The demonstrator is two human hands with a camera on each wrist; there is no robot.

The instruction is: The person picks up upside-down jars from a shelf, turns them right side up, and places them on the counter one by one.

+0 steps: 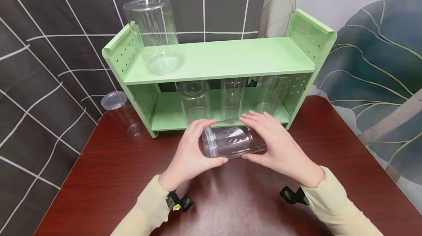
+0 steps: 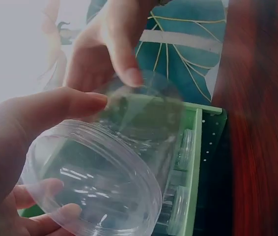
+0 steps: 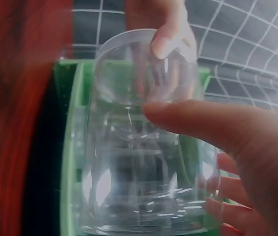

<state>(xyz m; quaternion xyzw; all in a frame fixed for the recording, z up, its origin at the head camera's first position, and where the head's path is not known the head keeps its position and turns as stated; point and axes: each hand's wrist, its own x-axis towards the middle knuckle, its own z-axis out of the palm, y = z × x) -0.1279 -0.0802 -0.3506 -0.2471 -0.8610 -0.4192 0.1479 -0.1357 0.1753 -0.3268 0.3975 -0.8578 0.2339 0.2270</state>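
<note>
A clear plastic jar (image 1: pixel 234 141) lies on its side in the air between both hands, in front of the green shelf. My left hand (image 1: pixel 188 152) grips the end with the clear lid (image 1: pixel 210 142), thumb below and fingers over the top. At the base end, my right hand (image 1: pixel 280 144) holds the jar with its thumb on the near side. The left wrist view shows the lid (image 2: pixel 95 182) face-on, with the left thumb across its edge. In the right wrist view the jar body (image 3: pixel 134 162) fills the middle, the right thumb lying over it.
A two-tier green shelf (image 1: pixel 230 56) stands at the back of the dark red table (image 1: pixel 99 192). One large clear jar (image 1: pixel 161 34) is on its top tier; several clear jars (image 1: pixel 196 100) are on the lower tier. Another lidded jar (image 1: pixel 123 115) stands left of the shelf, near the tiled wall (image 1: pixel 33 100).
</note>
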